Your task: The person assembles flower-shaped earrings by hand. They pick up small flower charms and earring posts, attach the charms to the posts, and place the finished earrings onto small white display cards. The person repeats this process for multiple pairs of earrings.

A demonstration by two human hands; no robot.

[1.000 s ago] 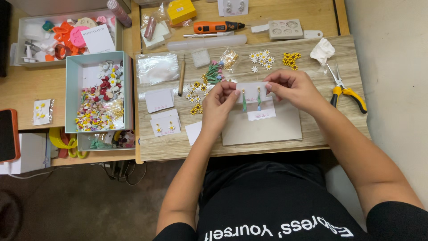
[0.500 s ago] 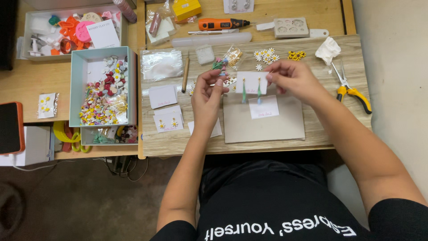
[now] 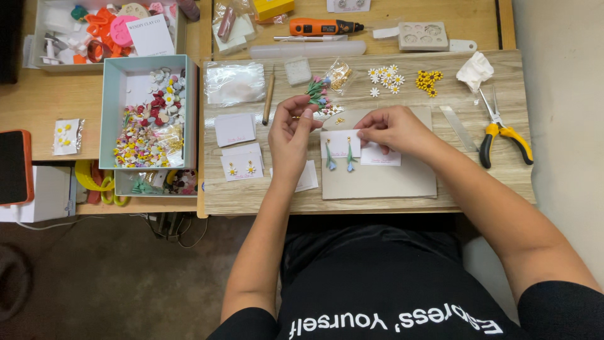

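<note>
While we look down over the counter (image 3: 440,69), the far left holds a phone (image 3: 14,167) at the edge, then an open box (image 3: 108,113) of small bright charms, and just right of it blank cards (image 3: 234,129) and a card with two daisy studs (image 3: 241,167).

Our left hand (image 3: 290,135) is raised near the middle of the board, fingertips pinched together on something too small for us to make out, close under a bunch of tiny clay flowers (image 3: 318,93). Beside it, on a grey mat (image 3: 390,179), lies the earring card (image 3: 340,143), with two blue-green drops (image 3: 339,161) hanging off its lower edge. Our right hand (image 3: 391,129) presses down on that card's right end, fingers curled and closed over it and the label (image 3: 380,156) just beside.

We judge the card light and bendy, best held by its bare edges. The drops look light and brittle, so we would take them by the hooks, not the petals.

Further right lie white daisies (image 3: 385,79), yellow flowers (image 3: 428,82), a crumpled tissue (image 3: 475,69) and yellow-handled pliers (image 3: 500,129) near the right edge.
</note>
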